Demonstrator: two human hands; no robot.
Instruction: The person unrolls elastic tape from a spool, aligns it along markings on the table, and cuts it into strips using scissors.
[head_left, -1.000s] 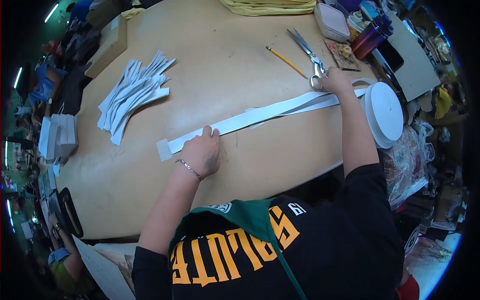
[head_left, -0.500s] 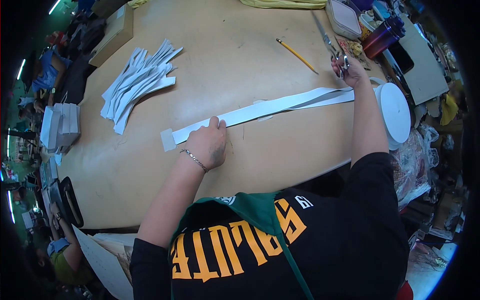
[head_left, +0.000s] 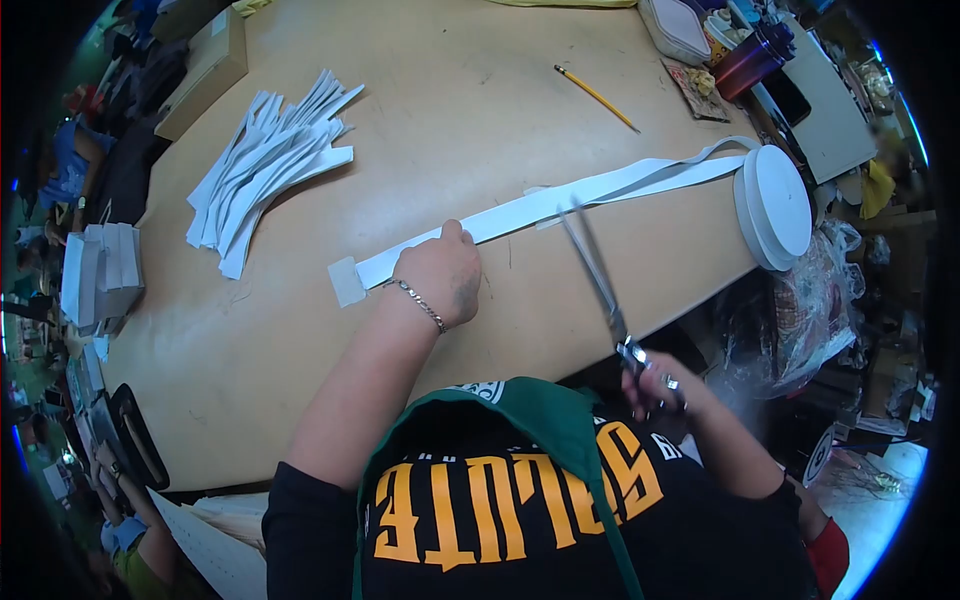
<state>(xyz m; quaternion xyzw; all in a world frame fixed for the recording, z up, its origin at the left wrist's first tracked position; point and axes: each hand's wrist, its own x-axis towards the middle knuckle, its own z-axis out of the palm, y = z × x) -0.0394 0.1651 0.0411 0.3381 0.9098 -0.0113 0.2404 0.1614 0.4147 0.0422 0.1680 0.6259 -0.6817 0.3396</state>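
Observation:
My left hand (head_left: 447, 274) is over the near end of a flat white band (head_left: 530, 210), with its fingers closed and pinching the band at the table; the fingertips are partly hidden. Beside that end, a pale piece of tape (head_left: 347, 282) is stuck to the table. The band runs right to its white roll (head_left: 780, 208). My right hand (head_left: 662, 384) is closed round the handles of metal scissors (head_left: 603, 285) near the table's front edge. Their blades point up towards the band, slightly apart and blurred at the tips.
Cut white strips (head_left: 268, 180) lie in a pile at the left. A yellow pencil (head_left: 597, 98) lies farther back. At the back right stand a plastic container (head_left: 676, 32) and a purple bottle (head_left: 755, 60). A cardboard box (head_left: 207, 72) is at the back left.
My right hand has brought the scissors from the back right down to the front edge, blades now towards the band. My left hand stays at the band's end, its fingers more curled.

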